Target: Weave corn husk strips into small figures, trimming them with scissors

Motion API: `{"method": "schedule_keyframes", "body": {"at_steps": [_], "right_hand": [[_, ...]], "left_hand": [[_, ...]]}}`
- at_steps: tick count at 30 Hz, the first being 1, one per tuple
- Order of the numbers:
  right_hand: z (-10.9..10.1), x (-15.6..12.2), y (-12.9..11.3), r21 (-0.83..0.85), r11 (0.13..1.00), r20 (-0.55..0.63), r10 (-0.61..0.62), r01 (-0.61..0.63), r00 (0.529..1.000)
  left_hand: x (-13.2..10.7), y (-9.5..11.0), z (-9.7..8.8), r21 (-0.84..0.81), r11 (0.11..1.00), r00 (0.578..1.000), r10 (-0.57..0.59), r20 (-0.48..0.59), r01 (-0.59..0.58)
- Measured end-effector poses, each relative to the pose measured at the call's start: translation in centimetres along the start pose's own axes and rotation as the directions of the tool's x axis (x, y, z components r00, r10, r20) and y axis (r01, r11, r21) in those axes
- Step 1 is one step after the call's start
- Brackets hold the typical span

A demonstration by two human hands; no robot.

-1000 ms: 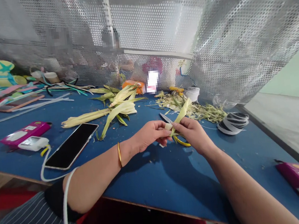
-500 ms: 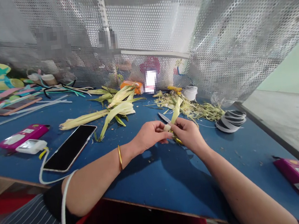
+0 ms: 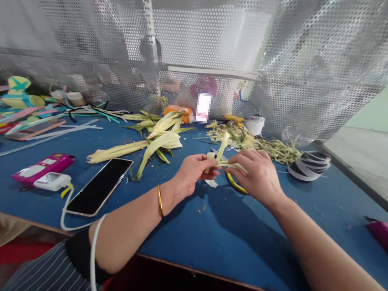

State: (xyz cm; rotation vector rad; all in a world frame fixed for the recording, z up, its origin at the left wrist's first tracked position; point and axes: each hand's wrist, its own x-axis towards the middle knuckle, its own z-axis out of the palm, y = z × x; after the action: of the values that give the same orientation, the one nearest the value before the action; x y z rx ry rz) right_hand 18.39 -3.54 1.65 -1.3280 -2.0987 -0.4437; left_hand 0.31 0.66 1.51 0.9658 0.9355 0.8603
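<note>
My left hand (image 3: 195,173) is closed on a pale green corn husk strip (image 3: 223,147), one end of which sticks up between both hands. To its right, my right hand (image 3: 259,173) pinches another part of the husk, fingers curled over it. A pale piece hangs below my left fingertips. Under the right hand lie scissors with a yellow handle (image 3: 235,185), partly covered. Whole corn husks (image 3: 161,142) rest on the table behind my left hand. A heap of husk scraps (image 3: 241,136) lies behind the right one.
On the blue table (image 3: 202,236) lie a black-screened phone (image 3: 100,186), purple devices (image 3: 43,169) at both sides, and a roll of white strip (image 3: 309,166). Colourful craft pieces (image 3: 21,98) fill the far left. A perforated metal screen (image 3: 204,34) stands behind; a white cable crosses my left arm.
My right hand has drawn a little to the right, pulling part of the husk sideways. More of the yellow scissors handle shows. The whole view has shifted slightly.
</note>
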Motion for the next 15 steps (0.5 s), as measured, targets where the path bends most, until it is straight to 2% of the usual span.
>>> {"method": "schedule_keyframes", "body": {"at_steps": [2, 4, 6, 9, 12, 15], "right_hand": [[0.2, -0.1, -0.5, -0.056, 0.997, 0.039, -0.044, 0.047, 0.998], [0.4, -0.3, -1.2, -0.010, 1.000, 0.049, -0.025, 0.026, 0.998], [0.6, -0.5, -2.0, 0.110, 0.993, 0.071, 0.042, -0.050, 0.997], [0.9, -0.8, -2.8, 0.285, 0.941, 0.195, 0.131, -0.184, 0.972], [1.1, -0.7, -2.7, 0.400, 0.821, 0.271, 0.319, -0.408, 0.908], [1.1, -0.4, -2.0, 0.533, 0.599, 0.228, 0.578, -0.598, 0.783]], "left_hand": [[0.0, -0.1, 0.1, -0.020, 1.000, 1.000, 0.002, -0.027, -0.003], [0.1, -0.2, 0.1, -0.012, 1.000, 0.998, 0.024, -0.065, -0.025], [0.2, -0.4, 0.1, 0.017, 0.998, 0.995, 0.058, -0.081, -0.057], [0.3, -0.5, 0.1, 0.044, 0.994, 0.993, 0.105, -0.062, -0.102], [0.3, -0.6, 0.1, 0.044, 0.993, 0.993, 0.109, -0.052, -0.107], [0.2, -0.7, 0.2, 0.067, 0.992, 0.994, 0.108, -0.030, -0.106]]}}
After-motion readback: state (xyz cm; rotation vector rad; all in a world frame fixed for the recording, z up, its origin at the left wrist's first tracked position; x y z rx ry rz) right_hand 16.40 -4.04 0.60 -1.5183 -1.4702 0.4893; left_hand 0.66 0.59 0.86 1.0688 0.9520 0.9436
